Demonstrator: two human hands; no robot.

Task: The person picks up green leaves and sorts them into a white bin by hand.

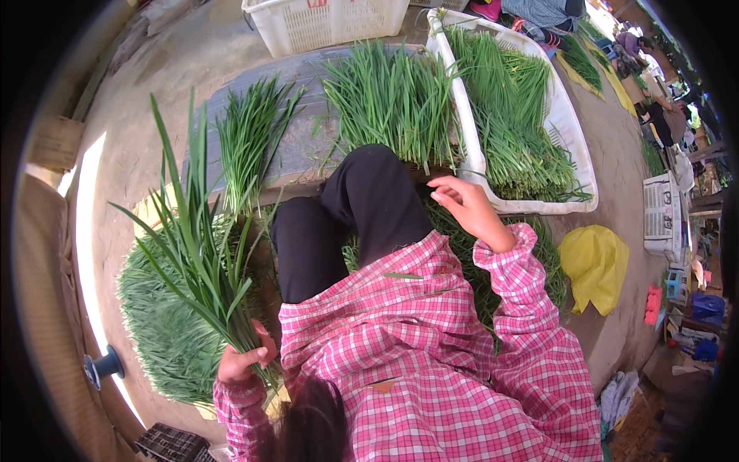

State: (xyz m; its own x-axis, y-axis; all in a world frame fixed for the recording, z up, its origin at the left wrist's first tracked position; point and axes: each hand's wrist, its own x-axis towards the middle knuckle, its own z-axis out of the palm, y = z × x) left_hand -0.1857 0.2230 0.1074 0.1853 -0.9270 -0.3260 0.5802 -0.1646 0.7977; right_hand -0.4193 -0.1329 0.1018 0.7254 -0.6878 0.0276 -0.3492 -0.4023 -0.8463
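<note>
My left hand point(248, 355) is closed around the lower ends of a bunch of long green leaves point(199, 260), which look like garlic chives. The blades fan upward above a large heap of similar greens point(167, 323) at my left. Past my right knee, my right hand point(467, 205) hangs with its fingers loosely bent, and I see nothing in it. It is near the front corner of a white plastic crate point(470, 138) that holds layered greens point(514, 115). A small bundle point(245, 138) and a wider pile point(392, 104) lie on a low board point(300, 92) before me.
Another white crate point(329, 26) stands beyond the board. Loose greens point(542, 260) lie on the floor to my right, beside a yellow sheet or bag point(594, 265). A blue spool point(104, 367) is at far left. Other people point(664, 115) are at upper right.
</note>
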